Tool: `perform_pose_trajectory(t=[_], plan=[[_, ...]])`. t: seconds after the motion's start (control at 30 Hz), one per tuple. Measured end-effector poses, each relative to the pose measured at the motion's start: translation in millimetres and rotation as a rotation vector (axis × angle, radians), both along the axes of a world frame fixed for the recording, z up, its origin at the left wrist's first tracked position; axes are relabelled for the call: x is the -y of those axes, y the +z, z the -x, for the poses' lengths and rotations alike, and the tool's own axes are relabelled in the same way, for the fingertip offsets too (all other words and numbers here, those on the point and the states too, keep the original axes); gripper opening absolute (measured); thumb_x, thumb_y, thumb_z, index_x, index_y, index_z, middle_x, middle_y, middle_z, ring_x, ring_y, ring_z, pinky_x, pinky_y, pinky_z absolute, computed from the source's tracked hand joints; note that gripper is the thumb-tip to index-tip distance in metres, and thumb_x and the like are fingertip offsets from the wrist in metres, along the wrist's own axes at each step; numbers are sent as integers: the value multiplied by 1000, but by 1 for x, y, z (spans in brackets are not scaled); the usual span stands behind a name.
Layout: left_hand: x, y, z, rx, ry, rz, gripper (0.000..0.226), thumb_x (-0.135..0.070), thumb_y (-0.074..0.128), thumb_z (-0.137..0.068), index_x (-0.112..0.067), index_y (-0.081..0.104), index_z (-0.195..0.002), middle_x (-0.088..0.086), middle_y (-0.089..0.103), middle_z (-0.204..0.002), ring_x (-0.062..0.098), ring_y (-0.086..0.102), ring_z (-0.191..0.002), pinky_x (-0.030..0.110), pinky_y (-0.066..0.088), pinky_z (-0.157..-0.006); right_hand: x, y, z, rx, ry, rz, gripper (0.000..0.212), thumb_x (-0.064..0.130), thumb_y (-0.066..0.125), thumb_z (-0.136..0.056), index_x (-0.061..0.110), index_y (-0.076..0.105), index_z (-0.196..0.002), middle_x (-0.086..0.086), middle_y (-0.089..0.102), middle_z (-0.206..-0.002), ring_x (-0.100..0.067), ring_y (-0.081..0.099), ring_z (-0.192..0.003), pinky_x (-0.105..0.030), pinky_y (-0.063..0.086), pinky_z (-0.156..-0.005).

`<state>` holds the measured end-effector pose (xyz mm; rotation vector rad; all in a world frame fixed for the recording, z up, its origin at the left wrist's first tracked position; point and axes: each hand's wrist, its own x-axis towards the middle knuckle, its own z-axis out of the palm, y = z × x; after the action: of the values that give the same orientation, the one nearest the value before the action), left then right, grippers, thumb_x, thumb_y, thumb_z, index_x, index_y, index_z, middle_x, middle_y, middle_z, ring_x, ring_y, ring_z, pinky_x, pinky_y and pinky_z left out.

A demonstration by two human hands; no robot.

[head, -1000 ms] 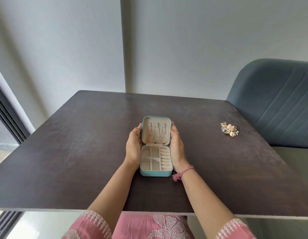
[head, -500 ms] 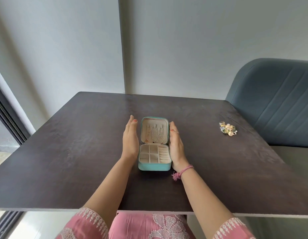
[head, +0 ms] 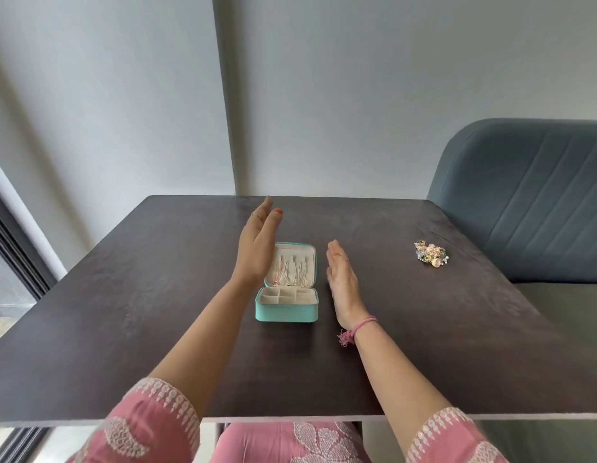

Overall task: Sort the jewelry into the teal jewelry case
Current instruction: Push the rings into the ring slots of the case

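The teal jewelry case [head: 286, 311] stands open in the middle of the dark table, its lid upright with several thin chains hanging inside. Its cream tray of small compartments looks empty. My left hand [head: 257, 248] is raised flat just left of the lid, fingers straight, holding nothing. My right hand [head: 343, 282] is flat and on edge just right of the case, not touching it, also holding nothing. A small pile of gold and pearl jewelry [head: 430, 254] lies far right on the table, well beyond my right hand.
The dark wooden table [head: 156, 312] reaches to a grey wall. A blue-grey upholstered chair [head: 530, 202] stands at the right rear corner, close to the jewelry pile. A dark window frame [head: 13, 248] runs along the left.
Both hands have let go of the case's lid and drawn apart from it. My left hand has lifted higher. The view has tilted up slightly.
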<state>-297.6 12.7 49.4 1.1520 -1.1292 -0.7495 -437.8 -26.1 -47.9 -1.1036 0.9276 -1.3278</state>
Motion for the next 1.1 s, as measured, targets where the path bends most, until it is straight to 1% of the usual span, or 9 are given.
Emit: perform_pose_trajectory(t=[0.2,0.3,0.43,0.6,0.67,0.77,0.87,0.93,1.1], plan=[[15,17,33,-37,-104,-26,45,-24,48,-99,-11,42,-142,-4,46,-144,3,43,-127,6,34,-92,1,7,26,30,-26,4,46,22,24,-105,15,24,-150,2,28,-156,-9,25,-143,-29,17,-119],[24,18,59,-67,-145,-63,44,-27,47,-98,-14,44,-141,-7,48,-141,2,43,-126,16,31,-100,4,11,49,30,-64,26,45,23,24,-105,16,25,-150,2,29,-155,-9,27,-142,-30,18,-119],[42,9,96,-107,-170,-127,43,-29,47,-97,-15,48,-137,-5,51,-139,8,45,-129,31,31,-112,12,14,85,6,-109,67,44,18,24,-105,14,28,-149,2,33,-153,-9,30,-141,-29,19,-119],[61,-9,139,-117,-208,-193,42,-24,47,-97,-11,47,-137,0,50,-138,13,46,-129,27,32,-110,29,18,138,-118,-221,132,42,14,32,-101,8,44,-141,1,49,-141,-4,46,-127,-17,31,-108],[70,-18,155,-99,-230,-222,43,-21,48,-97,-8,45,-138,2,50,-139,14,46,-129,24,33,-107,37,22,162,-142,-336,126,36,12,39,-99,5,56,-130,-2,59,-131,-7,54,-120,-19,38,-105],[87,-34,177,-18,-274,-281,48,-16,48,-96,-8,39,-142,3,45,-143,14,44,-129,21,33,-102,53,24,198,-196,-498,104,26,9,47,-97,9,67,-114,-2,66,-119,-14,59,-115,-27,43,-104],[108,-53,198,94,-314,-324,51,-14,48,-95,-8,34,-144,5,41,-147,16,41,-133,26,31,-110,69,16,229,-317,-553,40,26,14,48,-96,19,67,-113,3,65,-120,-9,57,-117,-25,40,-105],[118,-63,210,226,-364,-351,54,-16,48,-96,-7,30,-146,6,36,-151,17,36,-137,26,26,-112,77,10,242,-432,-544,10,28,14,47,-95,22,66,-114,4,62,-123,-8,54,-118,-25,37,-106],[143,-82,230,552,-470,-308,53,-22,40,-100,-5,25,-148,9,30,-153,20,27,-142,27,19,-113,95,-1,250,-716,-441,30,31,13,46,-97,12,63,-123,-1,56,-131,-13,49,-124,-23,32,-108]])
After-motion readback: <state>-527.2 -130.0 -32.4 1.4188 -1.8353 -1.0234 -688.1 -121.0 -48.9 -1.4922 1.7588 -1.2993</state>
